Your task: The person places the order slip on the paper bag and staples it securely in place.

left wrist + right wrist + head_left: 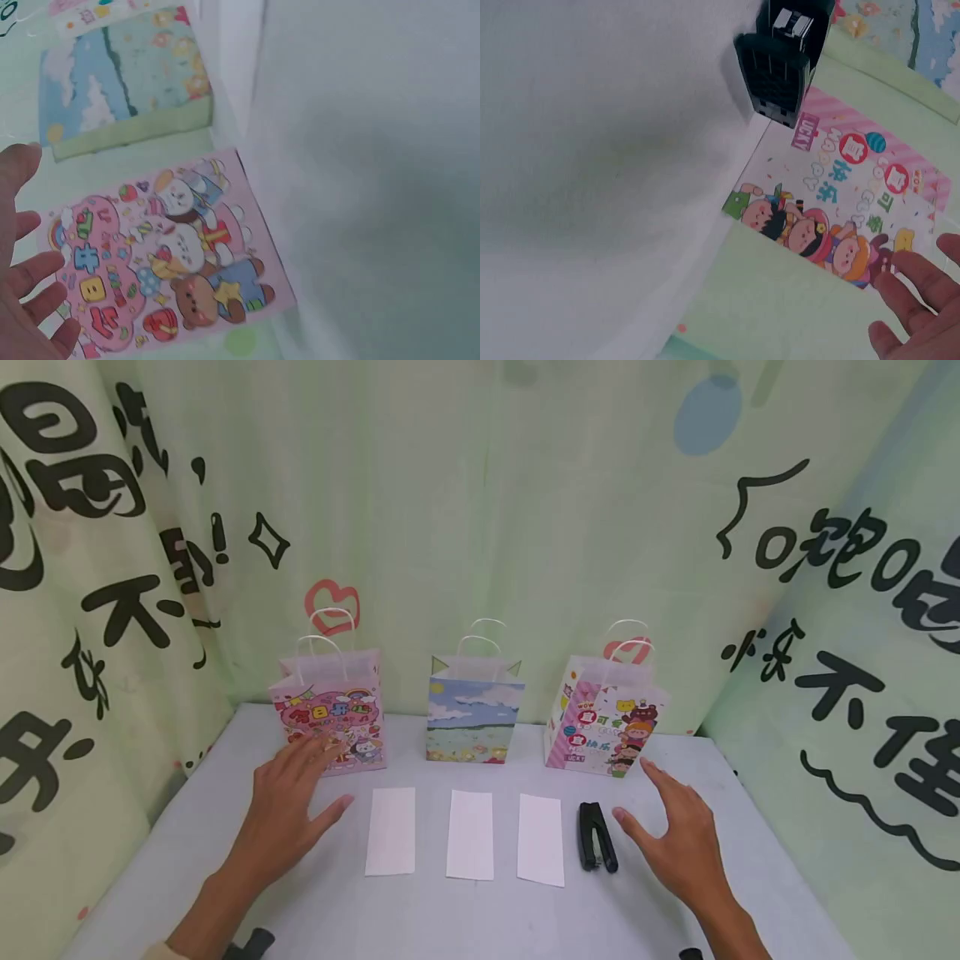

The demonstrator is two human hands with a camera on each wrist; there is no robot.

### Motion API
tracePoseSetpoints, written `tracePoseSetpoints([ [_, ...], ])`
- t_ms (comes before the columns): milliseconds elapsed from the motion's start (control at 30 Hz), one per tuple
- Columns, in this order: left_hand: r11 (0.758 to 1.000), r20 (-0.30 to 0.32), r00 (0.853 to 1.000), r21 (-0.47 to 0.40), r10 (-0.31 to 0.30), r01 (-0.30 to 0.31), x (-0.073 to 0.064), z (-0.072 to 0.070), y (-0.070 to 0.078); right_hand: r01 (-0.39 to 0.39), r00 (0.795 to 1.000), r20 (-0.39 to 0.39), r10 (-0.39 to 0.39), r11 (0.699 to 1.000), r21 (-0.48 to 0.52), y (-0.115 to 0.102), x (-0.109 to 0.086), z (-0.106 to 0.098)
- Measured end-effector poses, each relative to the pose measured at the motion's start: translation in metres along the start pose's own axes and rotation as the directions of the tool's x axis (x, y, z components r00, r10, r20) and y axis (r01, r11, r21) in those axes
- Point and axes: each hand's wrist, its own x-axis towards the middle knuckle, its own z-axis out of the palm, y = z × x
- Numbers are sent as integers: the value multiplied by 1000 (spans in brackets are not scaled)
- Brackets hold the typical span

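Observation:
My left hand [288, 806] is held in front of the pink cartoon paper bag [337, 718], fingers spread and holding nothing. In the left wrist view its fingers [45, 300] overlap the bag's printed front; whether they touch it I cannot tell. To the right of a black stapler [597, 837], my right hand [681, 843] has its thumb and fingers apart, holding nothing. The white-and-pink paper bag [603, 727] stands beyond that hand. Both the stapler [780, 67] and this bag [840, 195] show in the right wrist view, apart from the fingers.
Between the outer bags stands a paper bag with a sky-and-meadow print [474, 720]. Three white paper slips, left [390, 832], middle [470, 835] and right [540, 840], lie in a row on the white table [420, 922]. A printed curtain [465, 527] hangs behind.

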Motion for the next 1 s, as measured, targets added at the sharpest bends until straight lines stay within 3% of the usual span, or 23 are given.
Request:
tracePoseSetpoints([
  [267,987,-75,997,-153,31,-43,26,6,27,-51,992,119,38,993,103,-21,-3,10],
  [433,975,-101,993,-211,53,-74,46,6,43,-58,982,190,23,982,177,-37,-4,18],
  [633,962,-110,988,-240,103,-127,71,12,55,-91,960,276,34,976,198,-59,-5,30],
  [867,953,-124,984,-257,130,-158,96,21,64,-31,954,296,-53,961,274,-81,-6,54],
  [1000,945,-137,980,-274,144,-177,109,27,65,1,939,328,-100,957,289,-93,-6,66],
])
